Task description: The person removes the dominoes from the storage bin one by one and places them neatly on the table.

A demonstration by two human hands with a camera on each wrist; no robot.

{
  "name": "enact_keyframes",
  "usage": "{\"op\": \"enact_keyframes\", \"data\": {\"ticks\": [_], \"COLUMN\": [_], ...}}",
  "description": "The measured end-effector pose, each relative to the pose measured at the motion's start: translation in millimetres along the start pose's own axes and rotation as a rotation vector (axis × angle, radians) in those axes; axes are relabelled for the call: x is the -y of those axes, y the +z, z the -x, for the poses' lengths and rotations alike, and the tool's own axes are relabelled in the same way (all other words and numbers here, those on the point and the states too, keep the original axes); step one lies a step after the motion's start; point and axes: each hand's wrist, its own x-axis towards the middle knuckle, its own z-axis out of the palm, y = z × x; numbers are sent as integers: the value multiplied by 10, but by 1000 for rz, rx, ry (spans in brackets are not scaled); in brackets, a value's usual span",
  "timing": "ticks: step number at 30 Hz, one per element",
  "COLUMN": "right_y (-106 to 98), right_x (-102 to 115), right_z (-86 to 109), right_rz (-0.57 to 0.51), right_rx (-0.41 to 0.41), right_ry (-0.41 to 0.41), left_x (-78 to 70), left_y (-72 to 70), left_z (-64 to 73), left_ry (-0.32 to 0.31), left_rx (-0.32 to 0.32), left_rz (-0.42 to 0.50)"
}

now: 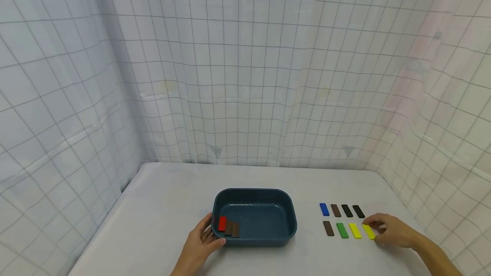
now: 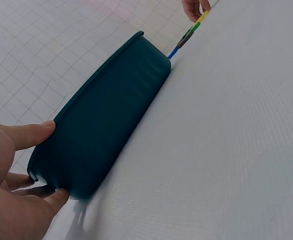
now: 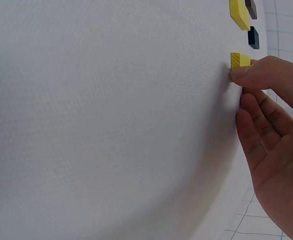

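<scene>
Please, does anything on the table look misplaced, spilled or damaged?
Nothing stands out: the dark bin sits upright, the loose blocks beside it lie in two neat rows, and no spill or damage is visible.

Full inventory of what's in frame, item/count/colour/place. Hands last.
Tray: 1, dark blue-green, on the table
Red block: 1, red, inside tray, left end
Brown blocks: 4, brown, two in tray, two on table right of it
Blue block: 1, blue, back row, right of tray
Black blocks: 2, black, back row
Green block: 1, green, front row
Yellow blocks: 2, yellow, front row
Table: 1, white, beneath
Curtain: white, dark grid, back and sides
Left hand: 1, gripping tray's left end
Right hand: 1, pinching rightmost yellow block
</scene>
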Motion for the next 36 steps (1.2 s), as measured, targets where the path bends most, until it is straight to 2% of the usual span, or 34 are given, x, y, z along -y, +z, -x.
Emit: {"op": "enact_keyframes", "data": {"ticks": [8,15,24,36], "right_y": [31,-33,-96,-16], "right_x": [33,97,258,612], "right_z": [5,21,-26,-250], "right_rz": [-18,-31,-34,-33], "right_rx": [-18,-18,-35,-57], "right_ry": [35,-60,-124,-231], "left_x": [-2,-5,-16,-11], "left_y": [-10,-14,-13,-12], "left_z": [14,28,28,21], "left_ry": [-9,-7,-13,3], "left_rx": [-2,1,6,7], "left_rz": [-21,-20,-9,-21]}}
